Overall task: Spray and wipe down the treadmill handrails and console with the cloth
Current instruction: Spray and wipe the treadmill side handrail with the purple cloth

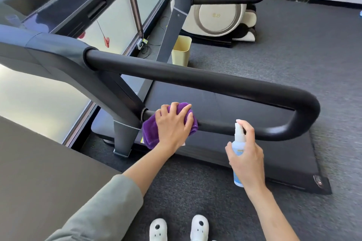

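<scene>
My left hand (173, 125) presses the bunched purple microfibre cloth (150, 133) around the lower bar of the padded black looped handrail (215, 82), close to the grey upright — my right hand (245, 154) grips a small white-and-blue spray bottle (239, 137) beside that bar, forefinger on the nozzle. I judge the wiping is underway here; the glossy console (58, 2) above the handrail and the far rail remain.

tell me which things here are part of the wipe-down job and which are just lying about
Part of the job: purple cloth under the left hand on the handrail; spray bottle in the right hand; console.

Just about: yellow bin, white machine, white shoes.
</scene>
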### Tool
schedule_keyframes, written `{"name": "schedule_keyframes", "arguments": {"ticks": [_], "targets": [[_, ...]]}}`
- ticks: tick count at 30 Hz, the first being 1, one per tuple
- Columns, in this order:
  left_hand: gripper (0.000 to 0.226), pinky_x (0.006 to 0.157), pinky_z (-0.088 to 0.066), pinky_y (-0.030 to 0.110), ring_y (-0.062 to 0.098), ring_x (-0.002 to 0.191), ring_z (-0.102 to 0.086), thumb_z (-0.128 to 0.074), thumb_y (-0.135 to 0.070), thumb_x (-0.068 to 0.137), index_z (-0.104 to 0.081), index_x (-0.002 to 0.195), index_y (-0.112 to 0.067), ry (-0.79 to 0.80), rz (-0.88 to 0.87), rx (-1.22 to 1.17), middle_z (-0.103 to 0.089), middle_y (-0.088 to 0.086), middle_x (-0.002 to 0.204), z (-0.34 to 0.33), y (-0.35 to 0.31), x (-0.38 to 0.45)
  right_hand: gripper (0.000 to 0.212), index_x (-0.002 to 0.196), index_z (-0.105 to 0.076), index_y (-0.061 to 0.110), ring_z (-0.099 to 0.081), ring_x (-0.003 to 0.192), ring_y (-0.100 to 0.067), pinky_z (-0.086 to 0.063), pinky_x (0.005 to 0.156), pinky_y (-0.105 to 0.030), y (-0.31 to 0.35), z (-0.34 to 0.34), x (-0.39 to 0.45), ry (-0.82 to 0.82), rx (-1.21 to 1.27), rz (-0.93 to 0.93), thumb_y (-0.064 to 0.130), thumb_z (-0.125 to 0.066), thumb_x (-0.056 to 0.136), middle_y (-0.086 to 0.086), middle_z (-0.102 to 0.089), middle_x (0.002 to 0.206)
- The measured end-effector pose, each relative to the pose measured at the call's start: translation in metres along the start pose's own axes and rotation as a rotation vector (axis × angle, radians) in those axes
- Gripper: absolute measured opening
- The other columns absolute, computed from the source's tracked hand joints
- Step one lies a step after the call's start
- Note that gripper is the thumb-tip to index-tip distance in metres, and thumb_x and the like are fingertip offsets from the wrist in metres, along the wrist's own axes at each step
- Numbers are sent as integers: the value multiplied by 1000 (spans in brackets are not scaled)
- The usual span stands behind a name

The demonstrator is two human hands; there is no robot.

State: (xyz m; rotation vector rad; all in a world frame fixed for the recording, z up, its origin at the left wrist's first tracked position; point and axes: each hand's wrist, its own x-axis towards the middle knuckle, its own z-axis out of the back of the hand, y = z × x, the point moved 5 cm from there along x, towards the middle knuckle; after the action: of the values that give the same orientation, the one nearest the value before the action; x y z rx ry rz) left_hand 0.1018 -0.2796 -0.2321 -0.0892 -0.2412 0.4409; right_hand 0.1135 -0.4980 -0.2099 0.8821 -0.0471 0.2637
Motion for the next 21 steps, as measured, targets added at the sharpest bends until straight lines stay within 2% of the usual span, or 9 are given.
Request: {"name": "schedule_keyframes", "arguments": {"ticks": [4,8,10,14,16,18,21], "targets": [[46,84,-39,41,30,102,-52,-31,-50,96,-60,127,-33,-26,-148,-81,-60,1,121,2,-57,-10,66,133,-38,39,-63,80,-39,-50,72,-41,4,4,8,1,-14,24,5,-65,84,-1,-70,111],[52,77,-46,37,27,96,-55,-30,-57,96,-51,136,-32,35,-255,-74,-57,4,122,6,-34,-1,65,133,-38,37,-62,76,-38,-50,70,-39,10,2,19,-1,-19,45,5,-64,84,-1,-68,100],[51,78,-48,37,25,96,-55,-35,-57,95,-52,136,-31,41,-223,-120,-56,4,120,8,-7,1,64,133,-38,38,-60,76,-37,-46,67,-36,12,-1,23,8,-13,50,6,-64,84,2,-64,94],[47,94,-43,38,25,109,-53,-33,-48,99,-63,127,-25,-34,-135,-146,-59,4,117,8,52,3,63,132,-36,40,-58,76,-33,-49,68,-39,14,-3,26,33,-4,50,6,-62,85,1,-64,93],[41,87,-46,37,24,105,-55,-35,-43,101,-63,126,-26,-45,-80,-183,-58,2,120,5,71,3,64,133,-37,41,-56,75,-28,-46,67,-36,10,3,22,26,12,49,7,-62,86,2,-63,90],[41,83,-45,38,27,100,-56,-35,-44,100,-64,124,-30,-51,-38,-157,-58,2,122,2,68,4,64,133,-37,42,-55,76,-24,-43,69,-32,0,12,17,11,32,30,7,-63,86,4,-64,92],[44,85,-42,42,30,101,-54,-30,-46,97,-67,119,-34,-57,-36,-102,-59,3,120,1,33,4,64,134,-39,40,-56,79,-21,-41,72,-30,-16,25,5,-17,35,14,6,-64,86,6,-68,108]]}}
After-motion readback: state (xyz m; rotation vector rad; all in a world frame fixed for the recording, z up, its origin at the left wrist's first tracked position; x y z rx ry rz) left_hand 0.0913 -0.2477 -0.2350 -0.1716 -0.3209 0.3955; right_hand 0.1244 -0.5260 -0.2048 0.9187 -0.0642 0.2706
